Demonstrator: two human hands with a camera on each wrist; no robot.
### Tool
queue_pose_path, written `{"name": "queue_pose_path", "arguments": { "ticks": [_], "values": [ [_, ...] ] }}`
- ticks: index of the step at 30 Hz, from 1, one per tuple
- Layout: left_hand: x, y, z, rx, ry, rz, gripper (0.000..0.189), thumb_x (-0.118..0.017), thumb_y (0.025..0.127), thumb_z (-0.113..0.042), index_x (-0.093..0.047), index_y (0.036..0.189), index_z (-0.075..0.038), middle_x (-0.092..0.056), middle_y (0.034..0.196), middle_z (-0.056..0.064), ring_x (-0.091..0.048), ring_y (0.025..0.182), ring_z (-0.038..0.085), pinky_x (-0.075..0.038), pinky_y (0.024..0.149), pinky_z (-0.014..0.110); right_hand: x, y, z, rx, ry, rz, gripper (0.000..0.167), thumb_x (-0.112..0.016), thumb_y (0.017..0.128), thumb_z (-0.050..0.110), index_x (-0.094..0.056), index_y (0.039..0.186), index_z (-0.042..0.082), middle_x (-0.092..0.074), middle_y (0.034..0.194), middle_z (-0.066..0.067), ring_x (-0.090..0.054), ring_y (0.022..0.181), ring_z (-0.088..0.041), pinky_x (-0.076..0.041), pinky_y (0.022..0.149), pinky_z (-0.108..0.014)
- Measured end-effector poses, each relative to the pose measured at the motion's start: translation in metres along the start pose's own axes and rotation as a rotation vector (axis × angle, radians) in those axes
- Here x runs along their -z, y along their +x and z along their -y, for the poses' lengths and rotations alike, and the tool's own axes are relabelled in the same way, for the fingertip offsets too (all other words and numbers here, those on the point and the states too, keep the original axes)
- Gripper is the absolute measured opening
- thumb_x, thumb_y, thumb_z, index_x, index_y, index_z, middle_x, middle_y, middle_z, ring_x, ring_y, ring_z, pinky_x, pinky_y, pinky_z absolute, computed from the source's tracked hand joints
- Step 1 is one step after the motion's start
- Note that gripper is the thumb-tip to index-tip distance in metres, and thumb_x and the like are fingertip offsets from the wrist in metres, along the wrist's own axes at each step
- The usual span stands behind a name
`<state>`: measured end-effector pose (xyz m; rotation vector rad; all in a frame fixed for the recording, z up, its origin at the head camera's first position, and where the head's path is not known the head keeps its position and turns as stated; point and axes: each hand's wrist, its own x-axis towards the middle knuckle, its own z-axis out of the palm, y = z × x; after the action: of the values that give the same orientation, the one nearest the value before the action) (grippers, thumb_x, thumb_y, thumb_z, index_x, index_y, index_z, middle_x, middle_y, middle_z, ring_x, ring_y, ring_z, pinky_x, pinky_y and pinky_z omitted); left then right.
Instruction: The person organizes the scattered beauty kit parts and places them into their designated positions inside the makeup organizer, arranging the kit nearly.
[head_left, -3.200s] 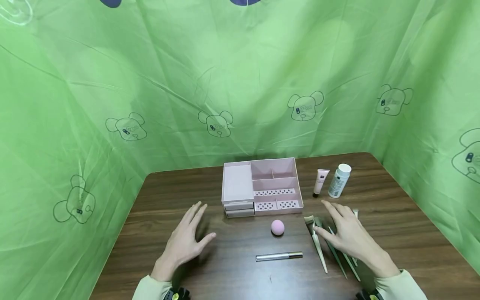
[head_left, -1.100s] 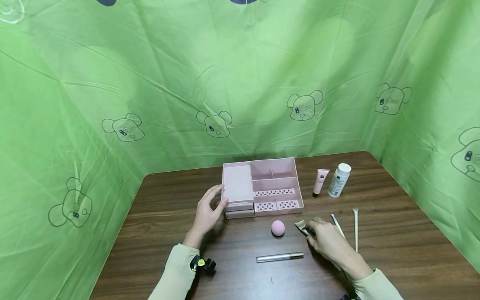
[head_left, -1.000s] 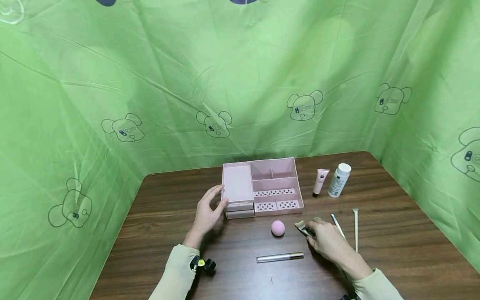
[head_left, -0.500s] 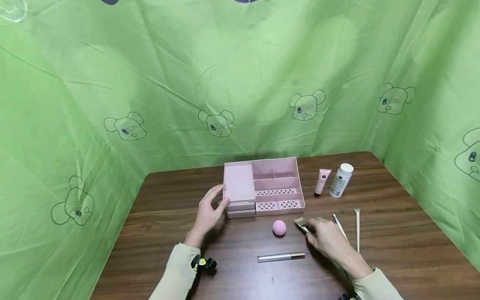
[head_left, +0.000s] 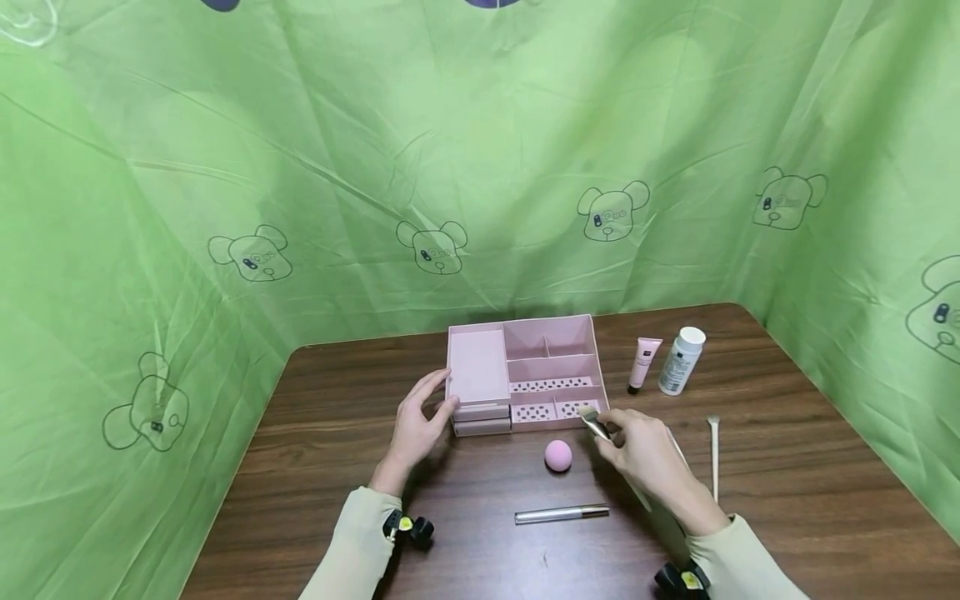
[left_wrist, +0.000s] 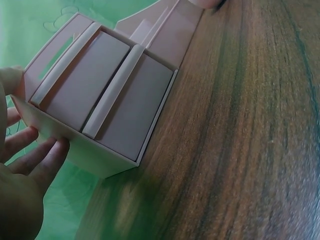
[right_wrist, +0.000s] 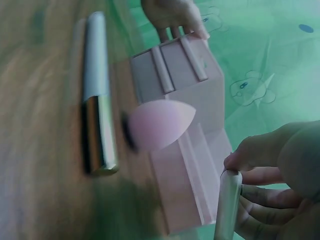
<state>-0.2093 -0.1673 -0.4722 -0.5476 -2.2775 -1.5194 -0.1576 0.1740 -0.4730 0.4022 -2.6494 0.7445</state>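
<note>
- Green curtain point(head_left: 337, 208): it fills the upper part of the frame and both sides, probably hung as a plain backdrop.
- Wood-grain counter point(head_left: 337, 467): across the lower part, giving everything a flat base.
- Pink cosmetics organizer point(head_left: 477, 367): centre of the frame at the counter's back edge, its compartments facing up, likely so each can be reached from the front. Its two drawers point(left_wrist: 135, 100) are closed.
- Left hand point(head_left: 415, 425): lower centre-left, its fingers spread against the organizer's left side, with the thumb near the front corner; this seems meant to keep the box from sliding.
- Right hand point(head_left: 648, 454): lower right of centre, thumb and fingers pinching a flat makeup brush point(head_left: 597, 427) near the ferrule, bristles toward the organizer's front right compartment. A hold that near the head should steer it closely; whether the bristles touch the box I cannot tell.
- White-capped bottle point(head_left: 681, 362): right of centre, upright, resting on its own base.
- Fan brush point(head_left: 715, 450) and slim brush point(head_left: 677, 446): lower right, lying flat, the slim one partly behind the right hand.
- Metallic cosmetic wand tube point(head_left: 562, 514): bottom centre, on its side.
- Pink squeeze tube point(head_left: 644, 363): beside the bottle, apparently standing on its dark cap.
- Teardrop makeup sponge point(head_left: 558, 456): just in front of the organizer.
</note>
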Motion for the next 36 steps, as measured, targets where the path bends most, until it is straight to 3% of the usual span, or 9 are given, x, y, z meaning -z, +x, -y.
{"name": "queue_pose_path", "arguments": {
  "ticks": [3, 10, 14, 17, 22, 25, 31, 36],
  "values": [
    [-0.001, 0.0, 0.006, 0.004, -0.001, 0.003, 0.044, -0.068, 0.09, -0.003, -0.057, 0.131, 0.006, -0.054, 0.135, 0.026, -0.059, 0.117, 0.037, -0.056, 0.091, 0.026, 0.001, 0.008, 0.005, 0.005, 0.001, -0.02, 0.025, -0.08, 0.072, 0.014, -0.072, 0.096, 0.01, -0.066, 0.074, 0.0, -0.062, 0.063, -0.011, -0.049, 0.052, -0.025],
    [-0.008, -0.001, 0.039, 0.012, 0.001, -0.024, 0.045, -0.071, 0.089, -0.01, -0.06, 0.132, -0.004, -0.056, 0.138, 0.017, -0.058, 0.121, 0.031, -0.053, 0.092, 0.051, 0.0, 0.025, 0.016, 0.028, 0.025, -0.071, 0.023, -0.078, 0.074, 0.013, -0.073, 0.096, 0.011, -0.067, 0.075, 0.0, -0.061, 0.062, -0.009, -0.05, 0.054, -0.026],
    [-0.007, -0.001, 0.042, 0.004, 0.033, -0.036, 0.046, -0.073, 0.089, -0.017, -0.061, 0.132, -0.01, -0.057, 0.137, 0.008, -0.057, 0.124, 0.023, -0.05, 0.099, 0.045, 0.0, 0.034, 0.022, 0.022, 0.058, -0.067, 0.024, -0.077, 0.075, 0.012, -0.073, 0.098, 0.008, -0.069, 0.078, -0.002, -0.063, 0.063, -0.01, -0.051, 0.054, -0.025],
    [-0.006, 0.0, 0.041, 0.0, 0.05, -0.037, 0.046, -0.073, 0.089, -0.02, -0.062, 0.132, -0.011, -0.058, 0.137, 0.006, -0.057, 0.124, 0.021, -0.049, 0.102, 0.041, 0.0, 0.042, 0.026, 0.021, 0.082, -0.053, 0.025, -0.077, 0.075, 0.012, -0.072, 0.099, 0.007, -0.071, 0.079, -0.002, -0.065, 0.063, -0.01, -0.053, 0.056, -0.025],
    [-0.006, 0.0, 0.041, 0.004, 0.04, -0.035, 0.045, -0.072, 0.089, -0.018, -0.061, 0.132, -0.01, -0.058, 0.137, 0.006, -0.058, 0.122, 0.022, -0.051, 0.098, 0.048, 0.001, 0.055, 0.035, 0.012, 0.115, -0.033, 0.025, -0.077, 0.077, 0.013, -0.072, 0.101, 0.006, -0.072, 0.081, -0.003, -0.066, 0.065, -0.01, -0.054, 0.057, -0.025],
    [-0.006, 0.0, 0.039, 0.001, 0.024, -0.04, 0.045, -0.072, 0.089, -0.013, -0.061, 0.132, -0.006, -0.058, 0.136, 0.01, -0.059, 0.121, 0.025, -0.053, 0.095, 0.046, 0.001, 0.064, 0.04, 0.003, 0.128, -0.022, 0.025, -0.077, 0.078, 0.015, -0.072, 0.101, 0.007, -0.073, 0.083, -0.003, -0.067, 0.067, -0.01, -0.054, 0.059, -0.026],
    [-0.003, 0.0, 0.015, -0.033, -0.011, -0.028, 0.043, -0.07, 0.088, -0.003, -0.059, 0.128, 0.007, -0.057, 0.132, 0.026, -0.061, 0.115, 0.039, -0.056, 0.091, 0.028, 0.002, 0.08, 0.048, -0.03, 0.159, -0.015, 0.024, -0.075, 0.079, 0.016, -0.073, 0.102, 0.008, -0.074, 0.084, -0.001, -0.067, 0.069, -0.009, -0.055, 0.061, -0.027],
    [0.001, 0.001, 0.004, -0.044, -0.007, -0.015, 0.042, -0.07, 0.087, 0.0, -0.059, 0.126, 0.01, -0.058, 0.13, 0.027, -0.061, 0.113, 0.04, -0.055, 0.09, 0.023, 0.001, 0.091, 0.054, -0.049, 0.205, 0.007, 0.025, -0.074, 0.081, 0.016, -0.072, 0.105, 0.006, -0.075, 0.087, -0.002, -0.068, 0.07, -0.01, -0.057, 0.06, -0.026]
  ]
}}
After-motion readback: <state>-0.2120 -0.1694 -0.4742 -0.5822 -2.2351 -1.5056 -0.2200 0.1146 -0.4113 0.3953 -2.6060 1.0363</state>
